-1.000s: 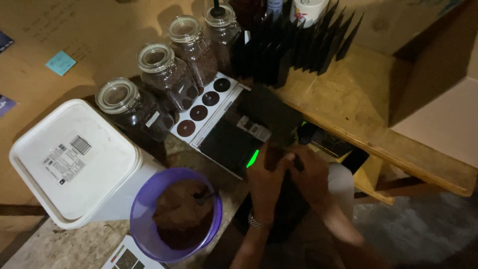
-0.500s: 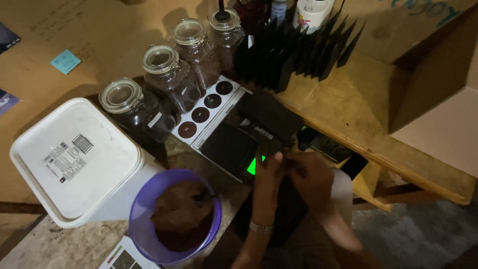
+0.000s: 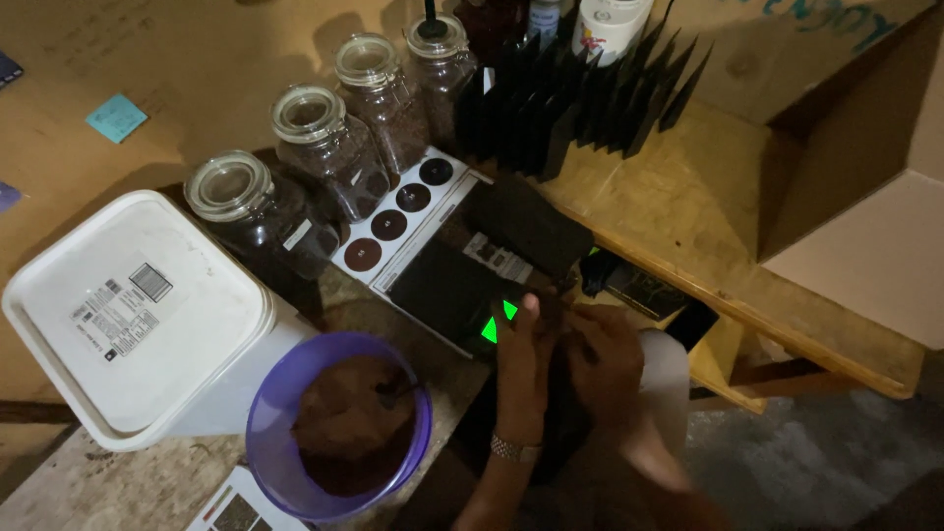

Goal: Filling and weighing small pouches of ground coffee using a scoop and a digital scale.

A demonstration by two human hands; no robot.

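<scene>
Black pouch [image 3: 565, 393], dark and hard to make out, sat upright between both hands at the bench's [image 3: 678, 216] front edge. Her left hand [image 3: 521, 359] pinched its top, fingers closed on it; the right hand [image 3: 605, 359] gripped the opposite side. Just left stood a purple bowl [image 3: 270, 442] of brown powder, beside a white lidded tub [image 3: 118, 315] and glass jars [image 3: 315, 147].

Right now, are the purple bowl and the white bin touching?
Touching. The head view shows the purple bowl's rim pressed against the white bin's lower right side, with no gap between them.
</scene>
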